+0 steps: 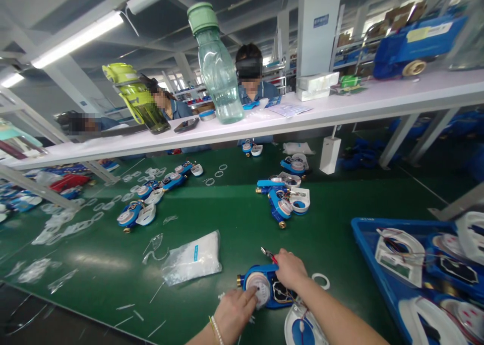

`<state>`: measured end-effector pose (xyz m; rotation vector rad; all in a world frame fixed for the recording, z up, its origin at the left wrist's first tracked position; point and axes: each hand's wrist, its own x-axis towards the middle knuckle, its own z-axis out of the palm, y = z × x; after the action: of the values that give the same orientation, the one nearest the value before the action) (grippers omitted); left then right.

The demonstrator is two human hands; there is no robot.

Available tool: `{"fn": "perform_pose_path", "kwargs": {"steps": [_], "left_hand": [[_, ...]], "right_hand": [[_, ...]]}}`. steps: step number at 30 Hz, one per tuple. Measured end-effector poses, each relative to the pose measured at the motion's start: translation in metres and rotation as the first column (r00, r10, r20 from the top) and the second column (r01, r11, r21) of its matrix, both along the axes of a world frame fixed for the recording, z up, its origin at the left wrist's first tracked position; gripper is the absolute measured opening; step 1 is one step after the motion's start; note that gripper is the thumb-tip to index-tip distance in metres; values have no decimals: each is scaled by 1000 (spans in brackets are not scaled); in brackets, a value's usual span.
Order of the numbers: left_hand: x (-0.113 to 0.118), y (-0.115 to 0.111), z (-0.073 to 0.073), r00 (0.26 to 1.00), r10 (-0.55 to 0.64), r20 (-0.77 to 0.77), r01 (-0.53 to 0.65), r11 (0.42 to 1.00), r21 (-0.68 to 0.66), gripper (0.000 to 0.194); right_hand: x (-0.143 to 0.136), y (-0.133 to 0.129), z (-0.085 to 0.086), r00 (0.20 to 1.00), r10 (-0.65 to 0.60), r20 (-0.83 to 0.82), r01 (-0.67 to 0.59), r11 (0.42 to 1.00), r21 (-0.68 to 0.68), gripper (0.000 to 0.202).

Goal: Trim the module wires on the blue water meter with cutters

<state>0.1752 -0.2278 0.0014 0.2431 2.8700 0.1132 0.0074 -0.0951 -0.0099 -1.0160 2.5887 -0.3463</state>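
Head view. Green-topped desk (242,224), glossy, with glare patches at the left. On its near edge lies a blue water meter (264,284) with a white dial face. Left hand (234,312), a bead bracelet on its wrist, has fingertips pressed on the dial; grip loose, enclosing nothing. Right hand (289,269) rests on the meter's upper right side, closed around a small red-handled tool (269,255), probably pliers, though only the tip shows. White ring (321,281) just to the right of the meter; white meter cover (302,327) touching its lower edge. Clear plastic bag (192,258) of white parts lies to the left, apart from the meter. Further back: a cluster of meters (283,196) at centre, a row of meters (155,199) to the left, loose clear rings and film scraps scattered among them. Blue tray (363,244) at right holds meters with wiring. White shelf (264,121) spans above the desk, carrying a green-capped bottle (215,63), a yellow-green jug (136,98) and a phone (186,125). Beyond it, seated workers in blue. Room: factory hall, strip lights (75,38), pillars, racking at the back.
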Motion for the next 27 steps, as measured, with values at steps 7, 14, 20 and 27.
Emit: {"fn": "perform_pose_path", "kwargs": {"steps": [7, 14, 20, 27], "left_hand": [[15, 23, -32, 967, 244, 79, -249, 966, 63, 40], [19, 38, -47, 897, 406, -175, -353, 896, 271, 23], [12, -5, -18, 897, 167, -408, -113, 982, 152, 34], [9, -16, -22, 862, 108, -496, -29, 986, 163, 24]], "right_hand": [[0, -1, 0, 1000, -16, -11, 16, 1000, 23, 28], [2, -3, 6, 999, 27, -42, -25, 999, 41, 29], [-2, -3, 4, 999, 48, -15, -48, 997, 57, 29], [-6, -4, 0, 999, 43, 6, -43, 998, 54, 30]]}}
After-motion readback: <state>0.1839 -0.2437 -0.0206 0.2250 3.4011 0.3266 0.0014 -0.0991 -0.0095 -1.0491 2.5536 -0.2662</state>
